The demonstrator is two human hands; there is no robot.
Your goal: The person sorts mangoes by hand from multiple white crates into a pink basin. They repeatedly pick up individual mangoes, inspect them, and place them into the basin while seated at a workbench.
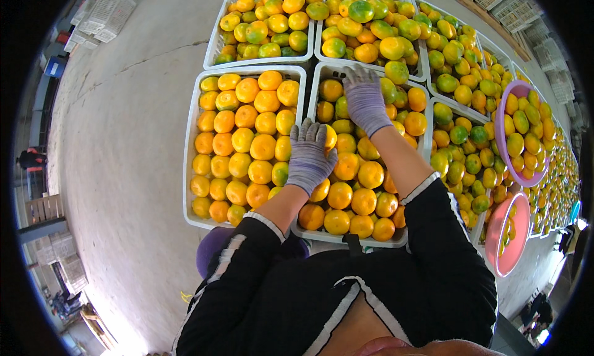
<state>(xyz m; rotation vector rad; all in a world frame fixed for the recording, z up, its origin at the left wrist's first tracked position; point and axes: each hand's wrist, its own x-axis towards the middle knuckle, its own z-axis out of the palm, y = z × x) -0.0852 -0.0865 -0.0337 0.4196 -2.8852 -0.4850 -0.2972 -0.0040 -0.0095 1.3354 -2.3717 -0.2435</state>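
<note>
My left hand, in a grey and purple knit glove, lies at the left wall of the nearer right crate. Its fingers rest against an orange citrus fruit; whether they grip it I cannot tell. My right hand, gloved alike, reaches palm down into the back of the same white plastic crate; what lies under its fingers is hidden. Orange fruits sit in rows in the crate's near part, with looser, greener ones at its back. Left of it stands another white crate with neatly rowed orange fruits.
More crates of green-orange fruit adjoin behind and to the right. A purple basin of fruit rests on the right-hand crates, a pink basin nearer me. Stacked crates stand far left. People are in the distance at both sides.
</note>
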